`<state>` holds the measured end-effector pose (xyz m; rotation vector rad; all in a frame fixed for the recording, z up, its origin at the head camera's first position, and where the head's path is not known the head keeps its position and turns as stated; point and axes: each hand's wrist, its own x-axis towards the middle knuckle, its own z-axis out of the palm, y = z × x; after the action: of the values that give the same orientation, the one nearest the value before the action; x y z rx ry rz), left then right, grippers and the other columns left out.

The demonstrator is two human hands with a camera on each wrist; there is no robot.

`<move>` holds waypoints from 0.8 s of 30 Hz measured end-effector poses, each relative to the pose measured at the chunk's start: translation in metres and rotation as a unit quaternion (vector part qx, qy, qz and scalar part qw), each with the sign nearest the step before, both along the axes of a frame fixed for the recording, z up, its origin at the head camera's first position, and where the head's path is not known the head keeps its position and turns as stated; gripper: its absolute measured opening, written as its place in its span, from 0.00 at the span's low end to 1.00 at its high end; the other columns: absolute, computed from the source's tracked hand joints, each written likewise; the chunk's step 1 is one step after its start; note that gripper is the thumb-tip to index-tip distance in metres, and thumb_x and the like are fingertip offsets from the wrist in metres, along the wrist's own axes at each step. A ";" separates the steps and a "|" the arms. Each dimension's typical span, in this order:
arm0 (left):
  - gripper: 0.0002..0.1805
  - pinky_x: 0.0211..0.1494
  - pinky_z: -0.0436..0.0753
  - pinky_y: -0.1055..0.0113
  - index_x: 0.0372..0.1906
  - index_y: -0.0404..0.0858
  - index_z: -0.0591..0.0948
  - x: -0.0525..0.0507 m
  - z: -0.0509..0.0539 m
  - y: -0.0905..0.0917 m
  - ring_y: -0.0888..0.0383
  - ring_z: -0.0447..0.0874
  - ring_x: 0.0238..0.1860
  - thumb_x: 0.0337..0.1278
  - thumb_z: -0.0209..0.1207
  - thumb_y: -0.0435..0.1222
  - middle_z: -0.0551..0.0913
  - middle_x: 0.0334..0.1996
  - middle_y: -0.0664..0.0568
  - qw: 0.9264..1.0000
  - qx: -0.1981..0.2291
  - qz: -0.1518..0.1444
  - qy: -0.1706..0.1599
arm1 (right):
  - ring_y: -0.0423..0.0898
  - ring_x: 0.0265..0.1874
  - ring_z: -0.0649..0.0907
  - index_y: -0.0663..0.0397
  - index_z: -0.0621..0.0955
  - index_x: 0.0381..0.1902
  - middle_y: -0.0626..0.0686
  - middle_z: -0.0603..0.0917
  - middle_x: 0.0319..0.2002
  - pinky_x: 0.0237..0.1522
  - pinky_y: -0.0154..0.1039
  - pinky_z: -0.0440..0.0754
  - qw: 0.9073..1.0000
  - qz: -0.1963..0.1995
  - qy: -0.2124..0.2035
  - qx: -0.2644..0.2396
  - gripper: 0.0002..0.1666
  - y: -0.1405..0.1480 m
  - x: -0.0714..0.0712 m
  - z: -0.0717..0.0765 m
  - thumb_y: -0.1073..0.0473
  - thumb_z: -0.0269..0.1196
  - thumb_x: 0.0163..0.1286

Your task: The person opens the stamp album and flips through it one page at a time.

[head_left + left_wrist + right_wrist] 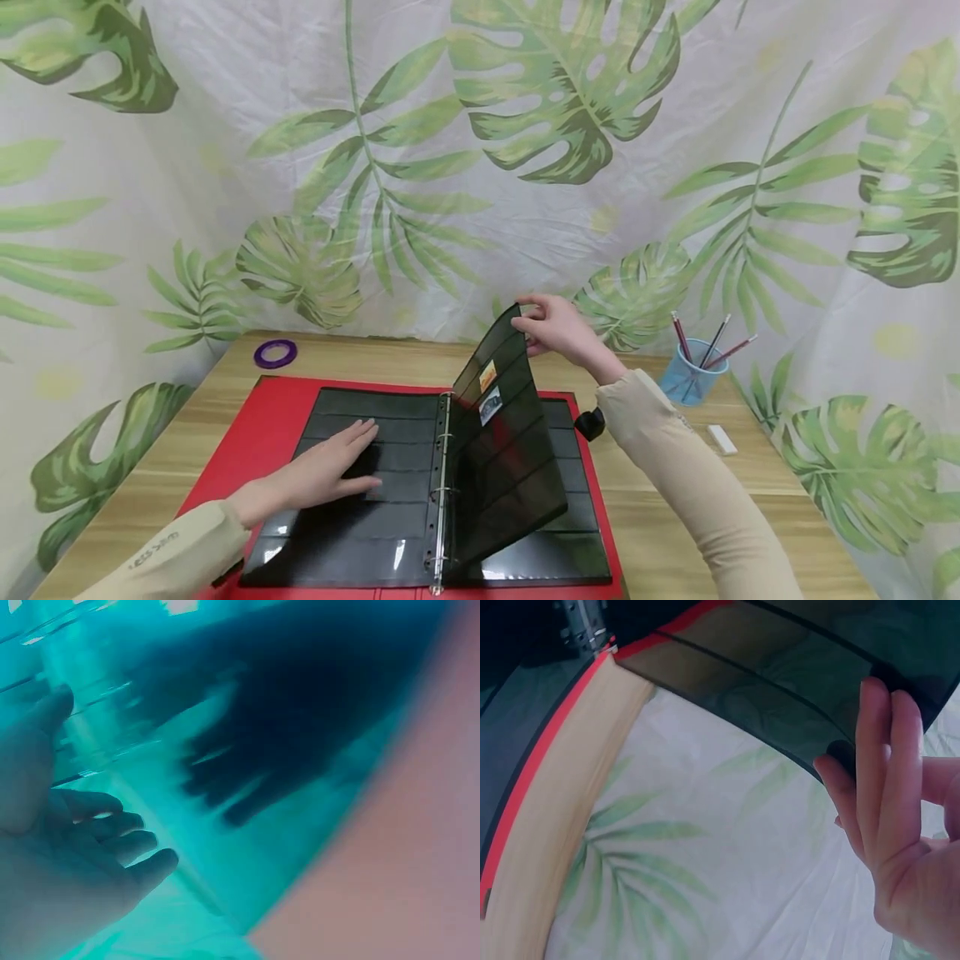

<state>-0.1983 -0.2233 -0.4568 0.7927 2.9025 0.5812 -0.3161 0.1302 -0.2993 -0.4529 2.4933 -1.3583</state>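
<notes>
A red ring binder (273, 417) lies spread on the table, with black pocket pages on its metal rings (442, 492). My right hand (558, 329) pinches the top outer corner of one black page (517, 450), which stands raised and bowed over the right side. That page carries an orange stamp-like piece (488, 376) and a greyish one (490, 406) below it. Over the left page (405, 533) lies my left hand (322, 468), palm down with straight fingers; whether it presses is unclear. The left wrist view is blue-tinted and shows the left hand (82, 855) beside a dark reflection.
Behind the binder, at the left, is a purple tape roll (275, 353). A light blue mesh cup (690, 375) with several pencils stands at the back right, near a white eraser (722, 439). A leaf-patterned cloth (420, 250) hangs behind the wooden table (660, 533).
</notes>
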 end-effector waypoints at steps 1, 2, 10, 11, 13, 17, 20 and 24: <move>0.46 0.68 0.70 0.38 0.71 0.25 0.64 -0.002 0.008 0.005 0.31 0.63 0.72 0.62 0.61 0.55 0.64 0.72 0.30 1.000 0.011 0.002 0.004 | 0.40 0.25 0.80 0.53 0.65 0.74 0.62 0.81 0.61 0.35 0.36 0.87 1.000 -0.002 -0.001 -0.005 0.33 -0.003 0.000 0.001 0.56 0.57 0.74; 0.45 0.69 0.70 0.38 0.72 0.25 0.63 -0.004 0.016 0.010 0.32 0.63 0.72 0.63 0.61 0.54 0.64 0.72 0.30 1.000 0.028 0.006 0.004 | 0.40 0.25 0.79 0.53 0.65 0.74 0.62 0.81 0.61 0.35 0.35 0.87 1.000 -0.005 -0.002 -0.010 0.33 -0.005 0.000 0.002 0.57 0.57 0.74; 0.39 0.67 0.74 0.43 0.73 0.30 0.64 -0.014 0.075 0.067 0.40 0.73 0.69 0.68 0.57 0.50 0.71 0.70 0.35 0.992 0.123 0.007 0.023 | 0.37 0.21 0.77 0.59 0.67 0.72 0.61 0.83 0.54 0.34 0.34 0.87 0.999 -0.028 -0.016 -0.039 0.33 -0.019 -0.001 0.004 0.56 0.59 0.74; 0.38 0.66 0.75 0.43 0.73 0.31 0.65 -0.015 0.080 0.072 0.40 0.74 0.68 0.68 0.57 0.51 0.71 0.69 0.35 0.991 0.129 0.006 0.019 | 0.36 0.21 0.78 0.60 0.68 0.71 0.62 0.83 0.55 0.35 0.34 0.87 0.998 -0.032 -0.020 -0.044 0.32 -0.021 -0.001 0.004 0.56 0.59 0.73; 0.38 0.66 0.76 0.44 0.73 0.33 0.65 -0.016 0.090 0.083 0.42 0.75 0.68 0.68 0.56 0.52 0.72 0.70 0.38 0.990 0.144 0.011 0.002 | 0.36 0.20 0.80 0.62 0.72 0.68 0.62 0.82 0.59 0.36 0.35 0.88 0.998 -0.039 -0.023 -0.051 0.30 -0.025 0.000 0.004 0.55 0.60 0.72; 0.38 0.64 0.78 0.46 0.74 0.35 0.64 -0.019 0.105 0.099 0.44 0.76 0.67 0.69 0.55 0.53 0.72 0.70 0.40 0.985 0.171 0.013 -0.024 | 0.38 0.20 0.81 0.63 0.75 0.62 0.64 0.83 0.58 0.35 0.36 0.88 0.997 -0.040 -0.031 -0.066 0.26 -0.034 0.003 0.004 0.55 0.62 0.71; 0.37 0.64 0.79 0.47 0.74 0.34 0.63 -0.020 0.114 0.107 0.42 0.74 0.68 0.71 0.53 0.52 0.70 0.71 0.38 0.979 0.198 0.008 -0.049 | 0.39 0.20 0.81 0.63 0.76 0.61 0.65 0.82 0.57 0.35 0.35 0.88 0.996 -0.035 -0.034 -0.078 0.25 -0.041 0.005 0.005 0.55 0.62 0.71; 0.36 0.66 0.77 0.47 0.75 0.36 0.63 -0.021 0.125 0.113 0.42 0.72 0.70 0.72 0.51 0.52 0.70 0.71 0.39 0.966 0.240 0.023 -0.093 | 0.39 0.21 0.83 0.64 0.76 0.61 0.65 0.81 0.59 0.33 0.35 0.88 0.995 -0.033 -0.033 -0.089 0.25 -0.050 0.006 0.005 0.55 0.62 0.71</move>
<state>-0.2192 -0.1103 -0.3320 0.6640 2.6402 1.3173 -0.3096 0.0803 -0.2939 -0.3572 2.3637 -1.6020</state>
